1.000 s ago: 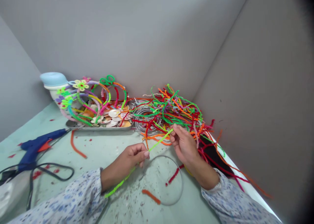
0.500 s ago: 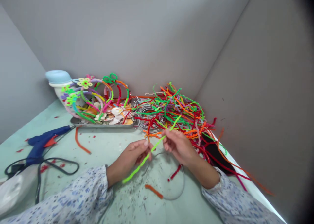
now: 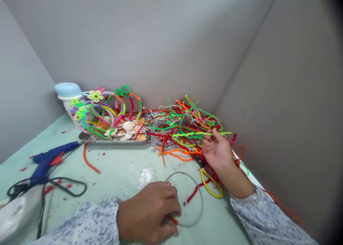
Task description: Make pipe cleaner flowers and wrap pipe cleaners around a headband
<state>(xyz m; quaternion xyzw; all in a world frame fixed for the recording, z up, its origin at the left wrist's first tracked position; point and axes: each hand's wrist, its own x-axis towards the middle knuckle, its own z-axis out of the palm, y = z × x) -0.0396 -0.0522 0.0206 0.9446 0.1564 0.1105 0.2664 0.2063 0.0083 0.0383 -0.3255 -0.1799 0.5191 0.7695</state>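
My right hand (image 3: pixel 218 148) pinches a lime-green pipe cleaner (image 3: pixel 189 134), held nearly level in front of the pipe-cleaner pile. My left hand (image 3: pixel 152 211) is low over the table, its thumb and fingers apart around the orange-wrapped end (image 3: pixel 173 220) of a grey wire ring (image 3: pixel 201 202). The ring lies flat; its left side is partly hidden by that hand. A short red pipe cleaner (image 3: pixel 192 195) lies across the ring's right side. Below my right hand are scissors with yellow handles (image 3: pixel 220 193), their blades partly covered by the pile.
A tangled pile of coloured pipe cleaners (image 3: pixel 198 119) sits beside coiled wire (image 3: pixel 162 130). A metal tray (image 3: pixel 120 142) holds shells and decorated hoops (image 3: pixel 124 107). Left are a blue glue gun (image 3: pixel 44 162) with its cord, a white bottle (image 3: pixel 70 100) and a plastic bag (image 3: pixel 18 212). Walls enclose the table.
My left hand has let go of the lime-green pipe cleaner and moved down to the ring's orange end. My right hand has carried the pipe cleaner right, uncovering the yellow-handled scissors and a white scrap.
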